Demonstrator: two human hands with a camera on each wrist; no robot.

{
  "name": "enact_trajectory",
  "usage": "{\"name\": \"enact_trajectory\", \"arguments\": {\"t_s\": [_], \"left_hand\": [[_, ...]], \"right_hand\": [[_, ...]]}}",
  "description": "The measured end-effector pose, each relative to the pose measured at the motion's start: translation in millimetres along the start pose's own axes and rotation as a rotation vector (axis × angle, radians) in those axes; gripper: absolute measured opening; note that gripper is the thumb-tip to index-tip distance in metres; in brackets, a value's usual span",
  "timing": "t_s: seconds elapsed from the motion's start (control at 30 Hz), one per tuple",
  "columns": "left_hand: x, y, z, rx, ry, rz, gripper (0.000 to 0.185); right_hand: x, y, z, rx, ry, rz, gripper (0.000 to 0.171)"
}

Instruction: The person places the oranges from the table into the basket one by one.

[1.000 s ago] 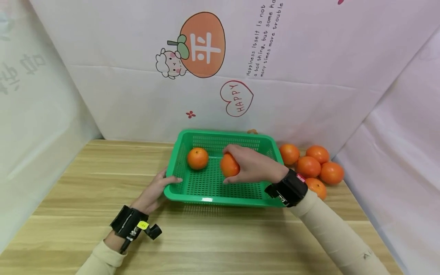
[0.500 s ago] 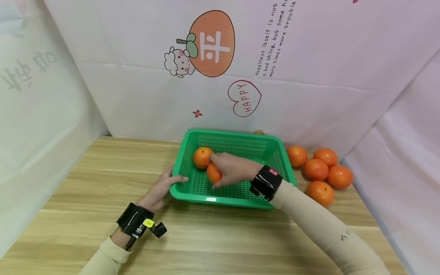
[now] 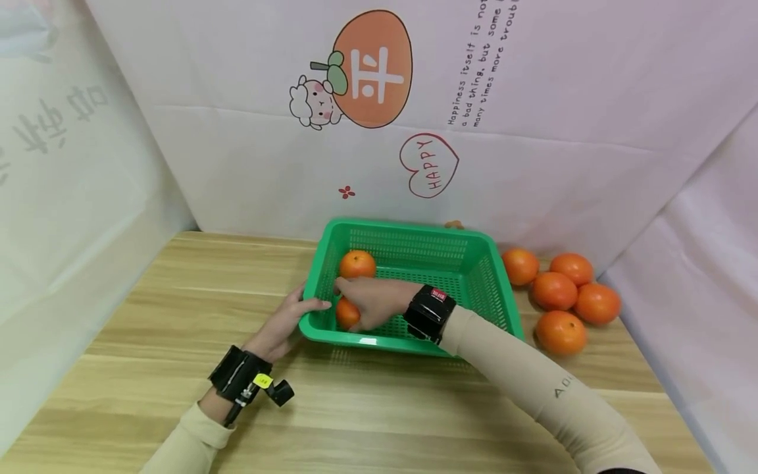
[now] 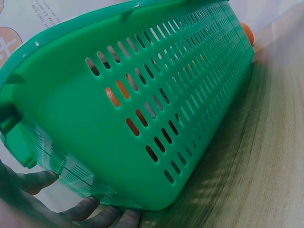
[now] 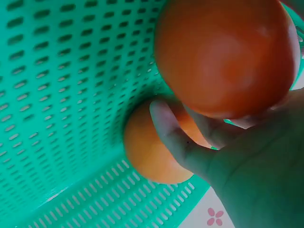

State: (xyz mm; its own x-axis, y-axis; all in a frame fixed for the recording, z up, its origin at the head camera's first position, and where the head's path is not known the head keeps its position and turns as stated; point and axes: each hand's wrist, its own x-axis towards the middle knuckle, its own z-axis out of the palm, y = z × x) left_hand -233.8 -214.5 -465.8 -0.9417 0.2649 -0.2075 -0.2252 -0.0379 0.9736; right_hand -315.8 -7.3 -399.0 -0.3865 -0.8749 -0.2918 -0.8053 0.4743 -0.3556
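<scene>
My right hand (image 3: 376,303) is inside the green plastic basket (image 3: 367,341) and grips an orange (image 3: 347,314) near the basket's left end. In the right wrist view this orange (image 5: 223,57) looks large and smooth, with fingers against its lower side. Just beyond it, toward the back wall, a second orange (image 3: 357,263) sits in the basket's far left corner. My left hand (image 3: 284,329) holds the left end of the basket, thumb over the rim. Its other fingers lie against the outside, their tips (image 4: 85,209) visible in the left wrist view. Whether the held orange touches the basket floor is hard to tell.
Several loose oranges (image 3: 553,291) lie on the wooden table (image 3: 379,415) just right of the basket. A white printed cloth (image 3: 254,171) rises behind the basket, and more cloth hangs at both sides.
My right hand has carried the orange leftward and toward me, from the basket's middle to its left end. The left hand keeps its hold. The whole view has shifted slightly.
</scene>
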Motion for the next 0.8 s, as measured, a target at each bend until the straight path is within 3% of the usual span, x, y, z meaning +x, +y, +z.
{"name": "enact_trajectory", "arguments": {"t_s": [0.47,0.8], "left_hand": [[0.6,0.1,-1.2,0.004,-0.01,0.01,0.08],[1.5,-1.3,-1.7,-0.007,-0.017,0.003,0.078]], "right_hand": [[10.9,1.4,0.1,-0.026,0.008,0.002,0.061],[6.2,1.3,-4.2,-0.03,0.038,0.009,0.071]]}}
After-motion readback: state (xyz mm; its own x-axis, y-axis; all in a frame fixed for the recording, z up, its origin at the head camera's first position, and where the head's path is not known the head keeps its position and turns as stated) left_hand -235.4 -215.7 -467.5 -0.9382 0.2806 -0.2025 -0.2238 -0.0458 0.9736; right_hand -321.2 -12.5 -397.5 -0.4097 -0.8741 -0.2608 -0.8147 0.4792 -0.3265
